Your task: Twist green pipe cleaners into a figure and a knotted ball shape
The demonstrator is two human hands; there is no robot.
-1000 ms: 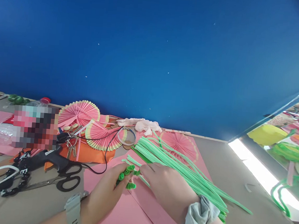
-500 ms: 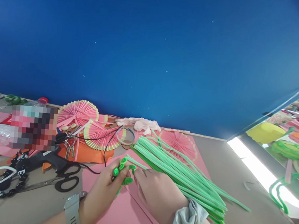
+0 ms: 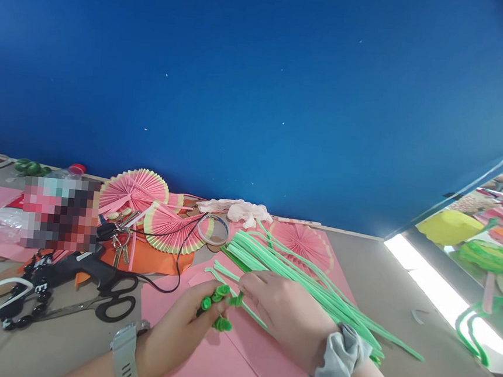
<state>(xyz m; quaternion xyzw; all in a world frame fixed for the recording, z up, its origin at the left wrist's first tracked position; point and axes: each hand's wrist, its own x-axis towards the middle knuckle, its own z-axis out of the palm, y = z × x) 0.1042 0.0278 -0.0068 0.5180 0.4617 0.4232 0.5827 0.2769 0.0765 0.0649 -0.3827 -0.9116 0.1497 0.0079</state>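
Observation:
Several coiled green pipe cleaners (image 3: 221,292) poke out between the thumb and fingers of my left hand (image 3: 184,326), which is closed around them. My right hand (image 3: 284,314), fingers pinched, grips a short green end just to the right of that coil. A large bundle of light green pipe cleaners (image 3: 304,287) lies beyond and partly under my right hand. Beneath both hands is pink paper (image 3: 222,368). My left wrist has a grey watch (image 3: 126,356), my right a grey scrunchie (image 3: 341,366).
Scissors (image 3: 113,305), a black glue gun (image 3: 95,266), keys (image 3: 120,247) and a beaded strand (image 3: 40,293) lie to the left. Pleated pink paper fans (image 3: 175,229) and a roll of tape (image 3: 213,230) sit behind. A blue wall (image 3: 259,95) rises at the table's back.
My right hand has shifted slightly right and turned, drawing the green end away from the coil. My left hand has moved a little right and down with the coiled pipe cleaners.

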